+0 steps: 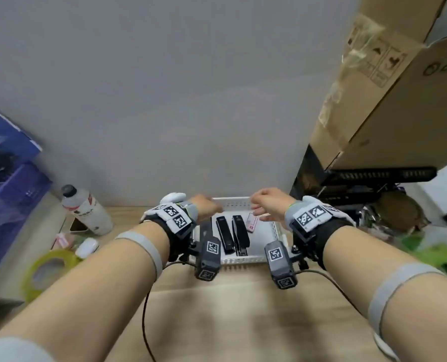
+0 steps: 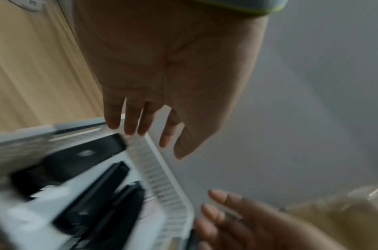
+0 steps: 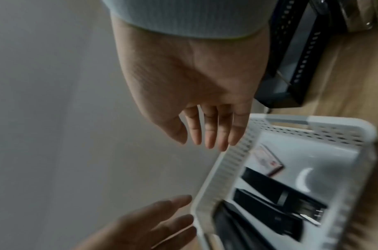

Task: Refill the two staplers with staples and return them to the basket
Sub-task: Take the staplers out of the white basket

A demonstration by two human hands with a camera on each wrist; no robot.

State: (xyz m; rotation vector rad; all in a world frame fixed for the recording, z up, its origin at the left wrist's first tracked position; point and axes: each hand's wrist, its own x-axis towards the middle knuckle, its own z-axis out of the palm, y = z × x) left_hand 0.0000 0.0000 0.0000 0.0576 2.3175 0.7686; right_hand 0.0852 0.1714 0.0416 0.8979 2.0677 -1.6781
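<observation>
A white perforated basket (image 1: pixel 277 232) stands on the wooden table against the wall. Two black staplers lie side by side in it, the left stapler (image 1: pixel 223 236) and the right stapler (image 1: pixel 240 235). A small pink staple box (image 1: pixel 252 222) lies beside them toward the back right. My left hand (image 1: pixel 206 206) hovers over the basket's far left corner, fingers straight and holding nothing (image 2: pixel 145 121). My right hand (image 1: pixel 266 205) hovers over the far right part, fingers relaxed and empty (image 3: pixel 209 133). The basket (image 3: pixel 355 133) and both staplers show in the wrist views.
A white bottle (image 1: pixel 86 210) stands at the left, with a yellow tape roll (image 1: pixel 47 267) and small items near it. A blue box (image 1: pixel 5 178) sits far left. A large cardboard box (image 1: pixel 389 82) and black equipment (image 1: pixel 368 178) crowd the right.
</observation>
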